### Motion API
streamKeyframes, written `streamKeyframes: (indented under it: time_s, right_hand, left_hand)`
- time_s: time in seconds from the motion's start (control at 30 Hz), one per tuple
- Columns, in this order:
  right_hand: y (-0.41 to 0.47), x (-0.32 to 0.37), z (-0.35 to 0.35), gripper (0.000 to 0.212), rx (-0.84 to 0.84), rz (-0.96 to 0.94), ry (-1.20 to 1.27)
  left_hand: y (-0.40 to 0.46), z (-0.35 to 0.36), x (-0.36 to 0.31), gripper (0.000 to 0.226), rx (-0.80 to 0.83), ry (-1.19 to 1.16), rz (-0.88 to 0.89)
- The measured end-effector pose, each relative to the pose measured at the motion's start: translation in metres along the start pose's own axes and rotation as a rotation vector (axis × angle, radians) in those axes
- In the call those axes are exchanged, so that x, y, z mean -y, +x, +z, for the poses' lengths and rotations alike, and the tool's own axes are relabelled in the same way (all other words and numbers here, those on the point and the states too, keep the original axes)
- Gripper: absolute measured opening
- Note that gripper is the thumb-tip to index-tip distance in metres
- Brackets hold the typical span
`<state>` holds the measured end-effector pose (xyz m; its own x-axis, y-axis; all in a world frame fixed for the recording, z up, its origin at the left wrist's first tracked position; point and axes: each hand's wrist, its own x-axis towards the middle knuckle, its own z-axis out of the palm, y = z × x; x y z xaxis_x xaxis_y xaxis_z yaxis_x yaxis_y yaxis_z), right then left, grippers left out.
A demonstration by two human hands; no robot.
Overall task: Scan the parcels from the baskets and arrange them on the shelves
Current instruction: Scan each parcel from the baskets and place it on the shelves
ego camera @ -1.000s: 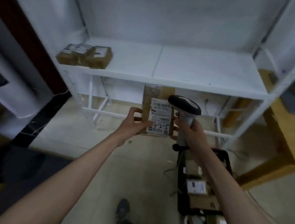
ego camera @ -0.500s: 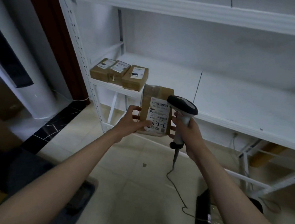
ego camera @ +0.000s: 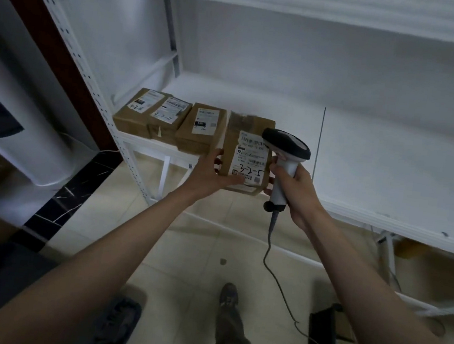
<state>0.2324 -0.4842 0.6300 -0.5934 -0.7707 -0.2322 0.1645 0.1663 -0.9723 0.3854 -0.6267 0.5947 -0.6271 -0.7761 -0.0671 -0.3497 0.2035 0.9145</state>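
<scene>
White metal shelving (ego camera: 375, 171) fills the upper view above pale floor tiles. At about ten o'clock, a dark brown door frame (ego camera: 37, 37) runs down beside the rack's perforated upright. Three brown parcels (ego camera: 169, 121) lie side by side at the shelf's left front corner, labels up, touching one another. Just right of them, near centre, the left hand (ego camera: 211, 173) grips a fourth parcel (ego camera: 246, 151) from below and the side, thumb curled over its label, which carries handwritten "3-2-5"; the box's far end reaches over the shelf's front edge, next to the third parcel. At about two o'clock from that hand, the right hand (ego camera: 294, 191) is wrapped around the handle of a barcode scanner (ego camera: 285, 161), its dark head just beside the label. Its cable trails down toward five o'clock, where a black basket (ego camera: 322, 341) shows at the bottom edge.
</scene>
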Motion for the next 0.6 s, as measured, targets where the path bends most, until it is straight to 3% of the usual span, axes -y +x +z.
streamKeyframes:
  time_s: [0.27,0.6]
  right_hand:
    - [0.124,-0.002,0.000,0.027,0.045,0.088,0.027]
    - [0.196,-0.005,0.020,0.029,0.034,0.203,-0.052]
  left_hand:
    - [0.118,-0.005,0.010,0.087,0.065,0.220,-0.017]
    - [0.181,-0.022,0.022,0.076,0.096,0.509,-0.134]
